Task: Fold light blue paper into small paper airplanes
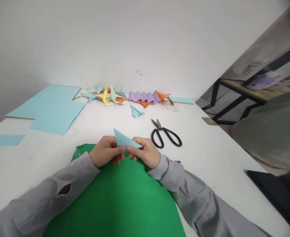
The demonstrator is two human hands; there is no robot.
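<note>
A light blue piece of paper (124, 139), folded into a triangle, is held up above a green sheet (117, 194). My left hand (107, 151) pinches its lower left side, thumb in front and fingers behind. On the other side, my right hand (146, 152) grips the lower right edge the same way. Both thumbs meet at the bottom edge of the paper. The fingers behind are partly hidden. Black-handled scissors (163, 133) lie on the white table with blades apart, just beyond my right hand.
Light blue sheets (57, 108) and a small blue rectangle (5, 140) lie at the left. Several folded paper figures (108, 95) and a purple pleated strip (143, 96) line the wall. A small blue folded figure (136, 112) lies nearer. A person (265, 131) is at the right.
</note>
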